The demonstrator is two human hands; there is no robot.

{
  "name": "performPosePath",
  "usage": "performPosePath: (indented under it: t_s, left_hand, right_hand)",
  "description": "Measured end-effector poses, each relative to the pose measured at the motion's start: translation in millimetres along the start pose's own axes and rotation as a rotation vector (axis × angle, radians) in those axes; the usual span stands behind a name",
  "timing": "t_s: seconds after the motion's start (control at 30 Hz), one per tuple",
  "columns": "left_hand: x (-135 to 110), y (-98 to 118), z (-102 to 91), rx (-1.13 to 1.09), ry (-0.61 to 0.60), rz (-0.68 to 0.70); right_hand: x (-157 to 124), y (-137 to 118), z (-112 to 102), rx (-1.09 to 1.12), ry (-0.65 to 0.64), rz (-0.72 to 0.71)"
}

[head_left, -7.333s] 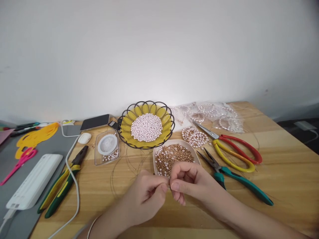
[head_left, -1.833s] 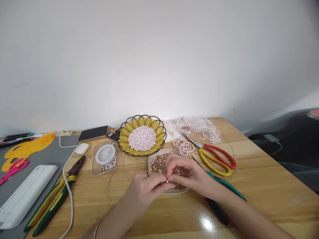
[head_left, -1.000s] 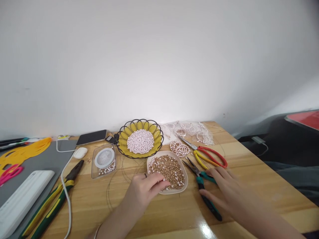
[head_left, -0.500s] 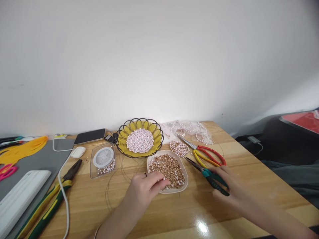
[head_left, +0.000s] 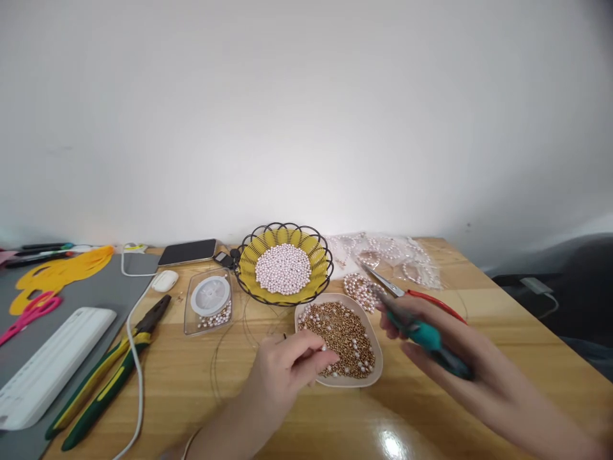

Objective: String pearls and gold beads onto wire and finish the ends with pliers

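My left hand [head_left: 282, 367] pinches a small pearly bead [head_left: 324, 349] between thumb and fingertips, over the front left of a pale dish [head_left: 378, 367]. Gold beads [head_left: 342, 332] mixed with some pearly ones fill this dish. To its right, my right hand [head_left: 460, 345] is closed round teal-handled pliers [head_left: 424, 335], raised off the table and blurred. Their jaws point to the upper left, near a coil of strung pink beads [head_left: 359, 291]. Thin wire [head_left: 215, 364] loops on the table left of my left hand.
A black-rimmed yellow basket [head_left: 244, 281] holds pink beads. Scissors [head_left: 387, 282] and plastic bags [head_left: 421, 262] with bead strings lie at the back right. On the left are a clear box [head_left: 189, 319] with a spool [head_left: 211, 295], large pliers [head_left: 115, 370], a white cable [head_left: 140, 396] and a phone [head_left: 188, 252].
My right hand has lifted the teal pliers off the table. My left hand keeps its pinch over the dish. The whole view has shifted, so the things on the table appear farther right.
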State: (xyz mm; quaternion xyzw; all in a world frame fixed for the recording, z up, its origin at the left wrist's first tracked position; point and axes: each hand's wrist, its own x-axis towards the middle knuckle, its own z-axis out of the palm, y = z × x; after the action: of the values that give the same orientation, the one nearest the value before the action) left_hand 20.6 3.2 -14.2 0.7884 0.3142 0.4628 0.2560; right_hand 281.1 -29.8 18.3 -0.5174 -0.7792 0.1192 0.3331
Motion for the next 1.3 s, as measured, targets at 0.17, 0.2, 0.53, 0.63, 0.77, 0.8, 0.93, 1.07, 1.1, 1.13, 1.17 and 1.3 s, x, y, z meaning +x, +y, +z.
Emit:
performPosePath:
  t_s: [0.17,0.2,0.53,0.63,0.77,0.8,0.93,1.07,1.1,1.13,1.17,1.3]
  left_hand:
    - [1.5,-0.5,-2.2,-0.042,0.064,-0.032]
    - [1.8,-0.5,-2.5,-0.044,0.071,-0.037]
    - [3.4,1.0,-6.1,0.068,0.079,-0.012]
    - [3.7,0.7,-6.7,0.094,0.08,-0.005]
    - [5.9,2.2,-7.0,0.136,0.083,0.018]
    - [6.3,2.5,-7.0,0.143,0.082,0.023]
    - [5.5,1.4,-6.6,0.137,0.052,0.022]
    - [4.2,-1.6,-6.5,0.118,0.041,0.017]
    - [4.2,-2.0,-6.7,0.115,0.042,0.017]
    - [4.4,-2.2,-6.9,0.112,0.039,0.016]
    - [4.6,-2.1,-7.2,0.109,0.033,0.013]
    - [5.0,-0.8,-8.0,0.105,0.024,0.011]
  right_hand:
    - [19.9,12.1,25.1,0.041,-0.064,-0.096]
    - [18.7,16.8,27.8,0.047,-0.074,-0.107]
    - [5.1,21.8,29.1,0.041,-0.14,-0.115]
    - [4.4,22.0,27.8,0.038,-0.154,-0.136]
    - [0.2,26.3,29.6,0.031,-0.162,-0.123]
    - [-0.9,27.2,30.4,0.03,-0.165,-0.118]
    - [-3.9,29.2,31.9,0.017,-0.165,-0.116]
    - [-5.6,30.2,30.8,0.006,-0.177,-0.118]
    - [-6.0,30.4,30.7,0.009,-0.177,-0.114]
    - [-6.4,30.7,30.8,0.014,-0.178,-0.106]
    - [-6.9,30.9,31.1,0.02,-0.181,-0.099]
    - [-7.7,31.2,31.5,0.02,-0.172,-0.085]
